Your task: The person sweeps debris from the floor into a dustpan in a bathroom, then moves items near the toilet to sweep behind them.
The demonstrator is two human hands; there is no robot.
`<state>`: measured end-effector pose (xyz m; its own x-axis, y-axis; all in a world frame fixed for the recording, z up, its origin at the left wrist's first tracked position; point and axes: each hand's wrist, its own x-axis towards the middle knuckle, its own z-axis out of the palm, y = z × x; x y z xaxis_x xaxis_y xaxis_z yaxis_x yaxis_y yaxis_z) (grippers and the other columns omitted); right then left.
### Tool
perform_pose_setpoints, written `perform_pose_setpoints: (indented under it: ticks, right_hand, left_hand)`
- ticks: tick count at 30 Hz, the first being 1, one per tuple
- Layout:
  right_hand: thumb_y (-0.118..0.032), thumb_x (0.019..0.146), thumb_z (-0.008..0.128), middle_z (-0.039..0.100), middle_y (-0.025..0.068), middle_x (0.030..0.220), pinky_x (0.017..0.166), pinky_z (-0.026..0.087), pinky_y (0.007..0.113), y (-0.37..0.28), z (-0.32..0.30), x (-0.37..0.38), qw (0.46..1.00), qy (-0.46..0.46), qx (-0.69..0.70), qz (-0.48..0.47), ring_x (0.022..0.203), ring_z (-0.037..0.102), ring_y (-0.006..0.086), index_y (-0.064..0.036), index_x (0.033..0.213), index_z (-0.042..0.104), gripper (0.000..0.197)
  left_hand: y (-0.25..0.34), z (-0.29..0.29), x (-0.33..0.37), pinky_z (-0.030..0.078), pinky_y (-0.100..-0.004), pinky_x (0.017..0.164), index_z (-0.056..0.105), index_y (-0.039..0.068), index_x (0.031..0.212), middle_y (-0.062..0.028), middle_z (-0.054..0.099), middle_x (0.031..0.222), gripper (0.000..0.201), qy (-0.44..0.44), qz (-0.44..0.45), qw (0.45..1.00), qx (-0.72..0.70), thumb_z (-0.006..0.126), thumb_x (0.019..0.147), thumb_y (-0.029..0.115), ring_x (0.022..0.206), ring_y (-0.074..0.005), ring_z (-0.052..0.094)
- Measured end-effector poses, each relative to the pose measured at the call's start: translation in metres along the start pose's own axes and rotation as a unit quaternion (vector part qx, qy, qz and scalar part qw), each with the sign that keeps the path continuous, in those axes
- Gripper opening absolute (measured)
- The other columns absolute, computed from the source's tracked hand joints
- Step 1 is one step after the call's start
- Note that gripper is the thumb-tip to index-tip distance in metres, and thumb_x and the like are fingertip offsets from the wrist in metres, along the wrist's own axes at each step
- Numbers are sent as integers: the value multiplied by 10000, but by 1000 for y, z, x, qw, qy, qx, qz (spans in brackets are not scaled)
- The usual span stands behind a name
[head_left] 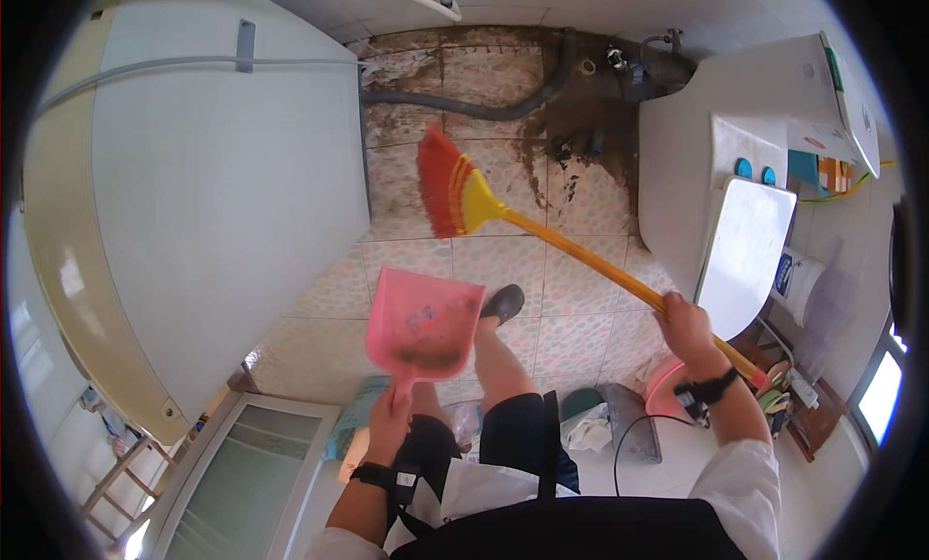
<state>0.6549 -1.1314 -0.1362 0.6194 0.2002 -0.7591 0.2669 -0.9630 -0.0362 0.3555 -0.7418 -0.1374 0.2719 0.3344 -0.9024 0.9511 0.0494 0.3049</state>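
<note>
My left hand (pixel 390 417) is closed round the short handle of a pink dustpan (pixel 426 313). Grey-brown dirt lies in the pan, thickest near its handle end. My right hand (pixel 685 326) grips the orange-yellow stick of a broom (pixel 571 249), well up toward its end. The broom's yellow and red head points to the far left, with its red bristles over the tiled floor (pixel 498 265) beyond the dustpan. Whether the bristles touch the tiles I cannot tell. Dark wet dirt (pixel 571 178) stains the tiles near the far wall.
A large white appliance-like body (pixel 232 173) stands at the left. Along the far wall runs a grey hose (pixel 464 105). A white washing machine-like unit (pixel 677 163) is at the right, near a pink basin (pixel 666 388). A framed glass door (pixel 242 473) is at the lower left.
</note>
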Motion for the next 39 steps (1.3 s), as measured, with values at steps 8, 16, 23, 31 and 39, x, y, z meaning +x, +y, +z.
perform_pose_setpoints:
  ticks: [8, 16, 23, 31, 39]
  right_hand:
    - [-285, 891, 484, 625, 148, 872, 691, 497, 445, -99, 54, 92, 991, 35, 3, -130, 784, 618, 354, -62, 979, 530, 245]
    - [-322, 897, 474, 635, 174, 800, 687, 496, 439, -2, 37, 54, 995, 42, -7, 88, 766, 618, 354, -66, 955, 567, 279]
    - [-293, 893, 462, 631, 194, 763, 674, 484, 478, 72, 54, -12, 980, 78, 28, 181, 739, 612, 380, -43, 897, 579, 275]
    - [-253, 827, 558, 610, 228, 777, 692, 467, 483, 66, 121, -115, 949, 117, 232, 181, 766, 591, 415, -48, 978, 570, 255]
    - [-176, 828, 568, 611, 220, 823, 703, 466, 460, 42, 148, -84, 925, 160, 327, 113, 790, 589, 397, -61, 1122, 524, 319]
  left_hand:
    - [-25, -26, -11, 333, -209, 379, 570, 17, 988, 7, 472, 566, 240, 1, 17, 1000, 21, 521, 915, 240, 425, -57, 425]
    - [-12, -22, -7, 347, -204, 412, 566, 28, 1001, 10, 483, 610, 204, -19, 36, 999, -2, 520, 912, 205, 460, -54, 419]
    - [-13, 5, 9, 355, -213, 415, 582, 22, 997, 3, 502, 605, 197, -27, 99, 993, 50, 535, 898, 186, 469, -62, 443]
    - [37, 26, 13, 352, -207, 413, 577, 29, 982, 12, 477, 575, 178, -46, 95, 993, 50, 531, 903, 181, 452, -53, 425]
    - [87, 45, 10, 362, -208, 414, 561, 33, 971, 6, 487, 600, 166, -41, 131, 986, 94, 499, 918, 178, 453, -59, 435]
